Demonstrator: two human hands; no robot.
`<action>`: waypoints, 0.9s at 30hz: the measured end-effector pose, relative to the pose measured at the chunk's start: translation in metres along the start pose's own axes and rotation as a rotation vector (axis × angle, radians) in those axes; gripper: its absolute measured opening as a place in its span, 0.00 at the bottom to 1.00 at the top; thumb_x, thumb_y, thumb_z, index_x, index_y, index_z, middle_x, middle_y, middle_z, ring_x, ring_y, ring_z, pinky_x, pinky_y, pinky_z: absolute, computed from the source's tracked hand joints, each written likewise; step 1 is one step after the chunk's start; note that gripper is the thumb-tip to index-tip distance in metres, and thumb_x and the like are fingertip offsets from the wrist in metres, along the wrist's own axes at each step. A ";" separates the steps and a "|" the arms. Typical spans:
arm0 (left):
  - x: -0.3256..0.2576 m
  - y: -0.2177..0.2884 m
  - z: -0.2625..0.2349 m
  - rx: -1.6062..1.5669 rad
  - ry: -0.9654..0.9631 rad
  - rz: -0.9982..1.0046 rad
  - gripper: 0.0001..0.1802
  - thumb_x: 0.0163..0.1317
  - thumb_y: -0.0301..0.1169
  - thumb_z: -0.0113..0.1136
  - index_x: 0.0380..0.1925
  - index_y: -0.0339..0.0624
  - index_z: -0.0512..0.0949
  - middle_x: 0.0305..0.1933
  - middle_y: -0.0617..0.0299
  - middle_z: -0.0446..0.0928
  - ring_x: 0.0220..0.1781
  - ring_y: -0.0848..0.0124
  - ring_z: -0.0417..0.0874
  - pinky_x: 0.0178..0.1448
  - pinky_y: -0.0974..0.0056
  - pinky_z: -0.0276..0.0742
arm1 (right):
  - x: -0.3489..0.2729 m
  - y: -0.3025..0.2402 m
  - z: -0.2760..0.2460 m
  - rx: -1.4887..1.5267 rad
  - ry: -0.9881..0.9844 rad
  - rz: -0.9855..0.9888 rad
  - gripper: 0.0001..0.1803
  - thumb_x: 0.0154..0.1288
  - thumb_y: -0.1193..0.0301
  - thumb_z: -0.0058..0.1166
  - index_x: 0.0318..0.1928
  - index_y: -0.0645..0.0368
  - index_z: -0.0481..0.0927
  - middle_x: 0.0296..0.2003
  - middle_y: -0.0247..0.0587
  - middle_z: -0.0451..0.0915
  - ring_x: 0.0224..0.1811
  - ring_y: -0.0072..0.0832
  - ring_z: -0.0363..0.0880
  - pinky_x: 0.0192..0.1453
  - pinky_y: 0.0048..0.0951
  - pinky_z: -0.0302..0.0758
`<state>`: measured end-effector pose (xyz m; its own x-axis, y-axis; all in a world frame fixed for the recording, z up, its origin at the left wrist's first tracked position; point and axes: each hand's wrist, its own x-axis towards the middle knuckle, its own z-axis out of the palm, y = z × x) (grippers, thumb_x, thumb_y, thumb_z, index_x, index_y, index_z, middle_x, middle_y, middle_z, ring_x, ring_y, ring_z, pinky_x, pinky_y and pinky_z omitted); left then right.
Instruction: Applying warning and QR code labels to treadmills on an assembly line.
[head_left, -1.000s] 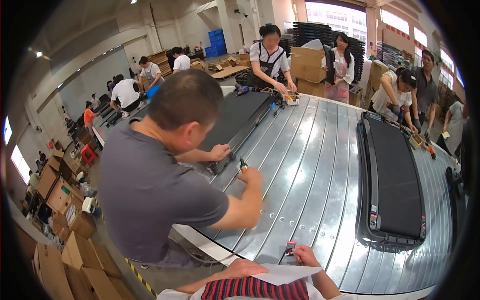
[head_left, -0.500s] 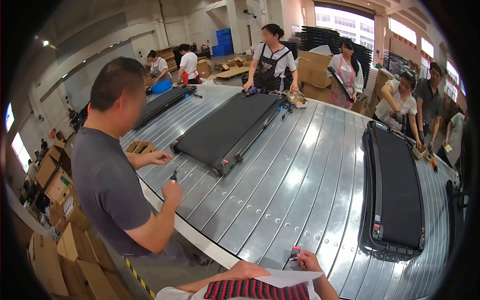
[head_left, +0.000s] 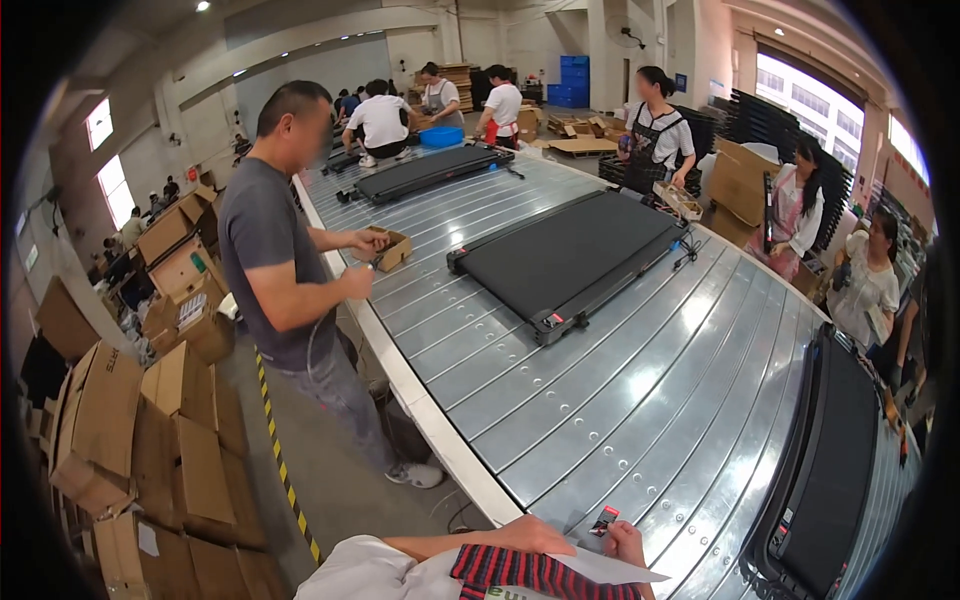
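Note:
My right hand (head_left: 625, 545) is closed in a pinch on a small red and black sticker (head_left: 604, 520), held just above the metal table near its front edge. My left hand (head_left: 535, 535) is closed over the edge of a white sheet (head_left: 612, 570), with its fingertips partly hidden. The sheet stretches to the right, below my right hand. Under both hands is a red and black striped cloth (head_left: 535, 570).
Black treadmill decks lie on the ribbed metal table (head_left: 520, 430): one in the middle (head_left: 590, 255), one at right (head_left: 830, 470), one farther back (head_left: 430, 172). A co-worker (head_left: 285, 220) stands left beside a small cardboard box (head_left: 392, 250). Cartons (head_left: 200, 450) stack at lower left.
My view has turned left, so the scene sits farther right. The co-worker at left has moved their hands beside the small box. My hands keep hold of the sticker and the sheet.

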<state>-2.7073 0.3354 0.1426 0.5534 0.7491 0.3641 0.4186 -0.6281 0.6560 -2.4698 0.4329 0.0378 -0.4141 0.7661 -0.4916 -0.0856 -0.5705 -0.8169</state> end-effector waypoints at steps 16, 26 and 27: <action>-0.016 0.007 -0.027 0.043 -0.071 -0.044 0.16 0.50 0.30 0.46 0.41 0.50 0.73 0.36 0.64 0.76 0.37 0.67 0.77 0.35 0.66 0.74 | -0.015 0.010 0.015 0.080 0.092 0.022 0.06 0.55 0.72 0.51 0.25 0.57 0.70 0.09 0.28 0.63 0.08 0.15 0.58 0.09 0.16 0.53; -0.042 -0.034 -0.087 -0.042 -0.114 -0.047 0.17 0.51 0.28 0.46 0.42 0.48 0.74 0.39 0.64 0.76 0.39 0.66 0.78 0.38 0.67 0.74 | 0.025 0.002 0.064 0.122 0.076 -0.030 0.06 0.57 0.72 0.49 0.25 0.58 0.69 0.11 0.27 0.62 0.09 0.15 0.58 0.12 0.16 0.52; -0.046 -0.043 -0.097 -0.034 -0.115 -0.050 0.16 0.51 0.28 0.46 0.41 0.48 0.74 0.39 0.64 0.76 0.38 0.66 0.78 0.38 0.67 0.74 | 0.033 0.001 0.074 0.135 0.089 -0.025 0.06 0.57 0.72 0.49 0.25 0.58 0.69 0.10 0.28 0.62 0.09 0.15 0.58 0.12 0.16 0.52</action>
<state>-2.8204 0.3482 0.1616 0.6119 0.7493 0.2532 0.4242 -0.5812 0.6944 -2.5506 0.4357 0.0433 -0.3291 0.8003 -0.5013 -0.2180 -0.5809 -0.7843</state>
